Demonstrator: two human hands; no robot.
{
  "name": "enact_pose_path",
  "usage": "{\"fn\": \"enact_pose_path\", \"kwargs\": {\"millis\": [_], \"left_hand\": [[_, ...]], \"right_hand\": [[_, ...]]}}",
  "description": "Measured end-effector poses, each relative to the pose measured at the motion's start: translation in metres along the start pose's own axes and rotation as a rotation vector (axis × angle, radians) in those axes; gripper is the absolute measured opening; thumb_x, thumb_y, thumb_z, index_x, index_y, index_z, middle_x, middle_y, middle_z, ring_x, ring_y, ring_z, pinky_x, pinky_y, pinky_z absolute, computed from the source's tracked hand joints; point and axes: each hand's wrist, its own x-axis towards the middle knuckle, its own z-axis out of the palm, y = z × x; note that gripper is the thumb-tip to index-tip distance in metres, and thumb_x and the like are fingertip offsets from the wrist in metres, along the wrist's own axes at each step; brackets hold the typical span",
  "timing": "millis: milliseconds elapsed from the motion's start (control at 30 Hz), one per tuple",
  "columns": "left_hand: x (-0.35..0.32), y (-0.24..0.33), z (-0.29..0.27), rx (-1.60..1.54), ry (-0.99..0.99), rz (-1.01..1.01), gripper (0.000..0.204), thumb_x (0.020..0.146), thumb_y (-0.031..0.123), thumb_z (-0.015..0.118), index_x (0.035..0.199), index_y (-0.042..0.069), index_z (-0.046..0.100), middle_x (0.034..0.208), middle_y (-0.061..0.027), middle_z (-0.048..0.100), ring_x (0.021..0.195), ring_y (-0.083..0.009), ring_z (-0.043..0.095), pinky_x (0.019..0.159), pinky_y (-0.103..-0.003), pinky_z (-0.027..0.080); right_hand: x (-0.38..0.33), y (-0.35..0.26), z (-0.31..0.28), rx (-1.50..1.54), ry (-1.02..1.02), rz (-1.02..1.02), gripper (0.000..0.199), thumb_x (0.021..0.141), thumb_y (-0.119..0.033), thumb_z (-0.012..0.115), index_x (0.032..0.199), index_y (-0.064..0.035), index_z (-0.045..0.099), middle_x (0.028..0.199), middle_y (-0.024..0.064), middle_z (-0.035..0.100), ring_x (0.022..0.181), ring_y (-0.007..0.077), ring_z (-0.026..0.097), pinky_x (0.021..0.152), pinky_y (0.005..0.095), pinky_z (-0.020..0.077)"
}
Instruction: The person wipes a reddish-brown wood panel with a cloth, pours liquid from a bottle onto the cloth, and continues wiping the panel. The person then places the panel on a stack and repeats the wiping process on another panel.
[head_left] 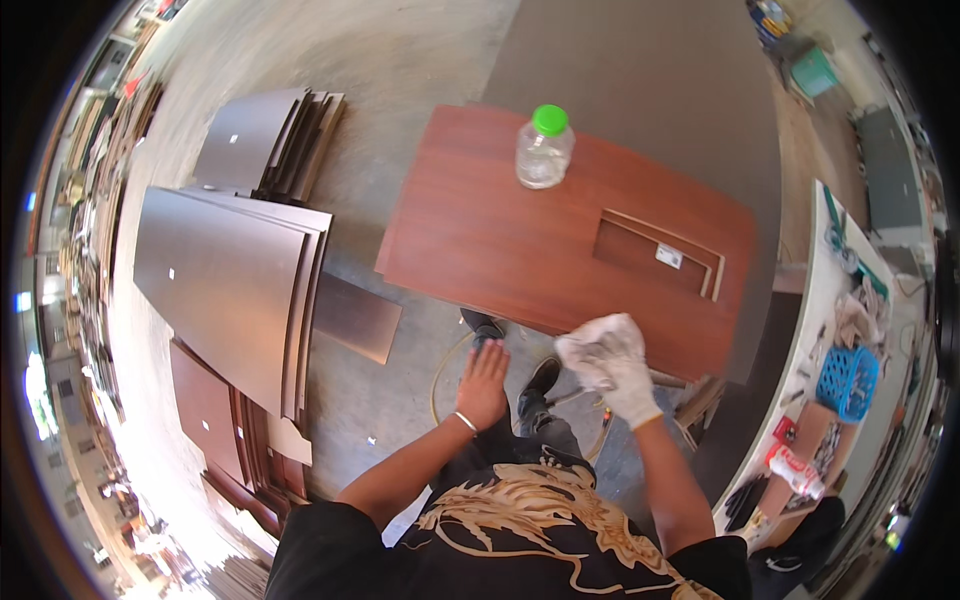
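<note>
My bare left hand (484, 385), with a white band at its wrist, is raised off the near edge of the reddish-brown panel (480, 205); its fingers are stretched out and hold nothing. A pale knitted glove covers my right hand (630, 385). It is closed on a crumpled whitish rag (592, 350), slightly blurred, over the panel's near edge; whether the rag touches the panel I cannot tell. On the panel stands a clear jar (544, 160) with a green lid and clear liquid inside. A long rectangular cutout (625, 240) at its right shows a white label (669, 256).
A large dark sheet (640, 70) lies beneath and beyond the panel. Stacked dark boards (225, 290) stand at left, with brown boards (210, 410) nearer. At right, a white bench (775, 415) bears a blue basket (848, 383), a bottle (795, 470) and tools. A hose (440, 375) lies near my feet.
</note>
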Motion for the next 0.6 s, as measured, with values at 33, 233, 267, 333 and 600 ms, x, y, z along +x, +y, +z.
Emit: {"fn": "enact_pose_path", "kwargs": {"millis": [33, 233, 267, 333, 600], "left_hand": [[0.002, -0.004, -0.008, 0.004, 0.030, -0.039, 0.076, 0.081, 0.011, 0.059, 0.153, -0.003, 0.042, 0.165, -0.0222, 0.034, 0.157, -0.0379, 0.024, 0.127, -0.058, 0.015], [0.053, -0.009, -0.034, 0.137, 0.112, -0.014, 0.085, 0.081, 0.010, 0.059, 0.160, -0.002, 0.030, 0.170, -0.0193, 0.024, 0.159, -0.0361, 0.020, 0.128, -0.056, 0.015], [0.061, -0.006, -0.033, 0.191, 0.107, 0.013, 0.085, 0.082, 0.010, 0.059, 0.161, -0.001, 0.029, 0.170, -0.0190, 0.024, 0.159, -0.0358, 0.020, 0.128, -0.056, 0.015], [0.073, 0.013, -0.029, 0.195, 0.068, 0.092, 0.085, 0.082, 0.010, 0.058, 0.161, -0.001, 0.028, 0.171, -0.0183, 0.024, 0.159, -0.0353, 0.019, 0.128, -0.055, 0.015], [0.092, 0.089, 0.005, 0.195, -0.133, 0.285, 0.078, 0.081, 0.008, 0.059, 0.155, -0.005, 0.039, 0.167, -0.0237, 0.030, 0.157, -0.0389, 0.023, 0.129, -0.056, 0.013]], "right_hand": [[-0.021, 0.011, -0.009, -0.025, 0.050, 0.048, 0.042, 0.090, -0.026, 0.056, 0.127, -0.0149, 0.072, 0.141, 0.0075, 0.061, 0.142, 0.0271, 0.046, 0.125, 0.0455, 0.0258], [-0.082, 0.052, -0.010, 0.618, 0.808, 0.750, 0.025, 0.094, -0.015, 0.066, 0.116, -0.0026, 0.069, 0.103, 0.0109, 0.070, 0.102, 0.0253, 0.068, 0.089, 0.0386, 0.0534], [-0.068, 0.049, -0.016, 0.819, 0.902, 0.926, 0.023, 0.095, -0.014, 0.066, 0.114, -0.0020, 0.068, 0.095, 0.0099, 0.070, 0.094, 0.0228, 0.069, 0.083, 0.0382, 0.0554], [-0.041, 0.049, -0.023, 1.454, 1.237, 0.703, 0.019, 0.099, -0.015, 0.065, 0.116, -0.0080, 0.066, 0.077, 0.0033, 0.061, 0.061, 0.0121, 0.061, 0.053, 0.0289, 0.0514], [0.122, -0.034, -0.059, 0.395, 0.611, 0.448, 0.071, 0.085, -0.025, 0.071, 0.147, -0.0044, 0.045, 0.137, 0.0190, 0.053, 0.137, 0.0389, 0.045, 0.117, 0.0465, 0.0358]]}}
